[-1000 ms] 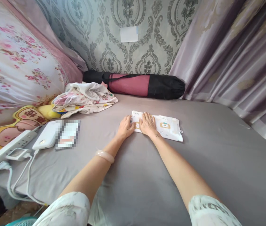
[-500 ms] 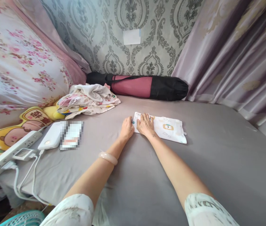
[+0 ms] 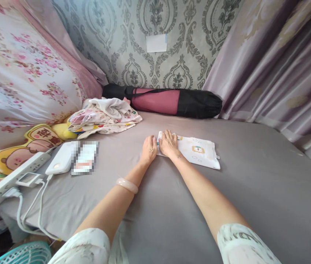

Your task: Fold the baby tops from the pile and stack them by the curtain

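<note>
A white folded cloth (image 3: 206, 154) with a printed lion face and a small tag at its right end lies flat on the grey bedsheet. My right hand (image 3: 169, 144) rests on the cloth's left part, palm down with the fingers stretched out. At the left end of the cloth is my left hand (image 3: 149, 149), its fingers bent and held together against that edge. The left fingertips are partly hidden, and the right hand covers some of the print.
Crumpled printed clothes (image 3: 106, 117) are piled at the back left, before a black and pink rolled bag (image 3: 158, 102) along the wall. On the left are a white power bank (image 3: 62, 158), a blurred phone (image 3: 84, 158), a power strip (image 3: 12, 179) with cables and a yellow plush (image 3: 15, 157).
My right hand has slid slightly left over the cloth, toward my left hand. The left hand stays at the same end. The whole view has shifted a little.
</note>
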Tool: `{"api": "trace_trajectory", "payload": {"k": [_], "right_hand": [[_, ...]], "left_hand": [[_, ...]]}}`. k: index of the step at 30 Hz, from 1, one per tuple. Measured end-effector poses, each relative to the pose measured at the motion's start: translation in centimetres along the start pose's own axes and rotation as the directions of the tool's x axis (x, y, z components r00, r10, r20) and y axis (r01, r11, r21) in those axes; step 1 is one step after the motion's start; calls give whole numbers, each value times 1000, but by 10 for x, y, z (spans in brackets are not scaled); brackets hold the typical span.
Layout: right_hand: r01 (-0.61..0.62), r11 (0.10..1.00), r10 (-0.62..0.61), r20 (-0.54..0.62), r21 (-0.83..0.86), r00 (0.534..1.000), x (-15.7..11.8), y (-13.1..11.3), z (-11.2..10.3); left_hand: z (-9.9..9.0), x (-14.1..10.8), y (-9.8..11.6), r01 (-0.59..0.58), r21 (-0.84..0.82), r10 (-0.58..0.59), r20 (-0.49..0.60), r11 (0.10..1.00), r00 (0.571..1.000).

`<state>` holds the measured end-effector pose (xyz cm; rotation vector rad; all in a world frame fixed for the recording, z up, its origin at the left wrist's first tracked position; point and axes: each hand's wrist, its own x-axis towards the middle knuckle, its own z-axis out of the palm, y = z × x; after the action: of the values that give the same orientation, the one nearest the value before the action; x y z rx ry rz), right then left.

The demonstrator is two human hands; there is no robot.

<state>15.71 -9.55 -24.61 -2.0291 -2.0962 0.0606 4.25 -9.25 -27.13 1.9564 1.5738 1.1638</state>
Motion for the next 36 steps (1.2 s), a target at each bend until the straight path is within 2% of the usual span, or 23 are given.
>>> {"api": "trace_trajectory", "payload": {"k": [6,15,20,23,27,31,36], "right_hand": [[37,999,-37,136,5,990,4,-18,2],[41,999,-45,150,32,988,4,-15,3],[18,988,-29,71,152,997,-1,6,-10],[-21,996,20,20,90,1000,-12,27,-15],[-14,1000,12,65,26,998,-25,45,-12],[-16,1000,15,88,8,996,-29,47,-6],[-11,1000,9,73,19,997,-27,46,-4]], "left_hand": [[-8,-1,9,56,-62,-56,-6,997,998],[-9,0,9,52,-47,-50,53,998,997],[-4,-2,6,-47,71,40,97,996,995],[-1,-7,10,-162,219,124,175,962,977],[-1,-14,19,-298,343,184,327,891,927],[-1,-15,21,-323,379,169,386,867,907],[2,-13,15,-344,408,174,398,846,901]]}}
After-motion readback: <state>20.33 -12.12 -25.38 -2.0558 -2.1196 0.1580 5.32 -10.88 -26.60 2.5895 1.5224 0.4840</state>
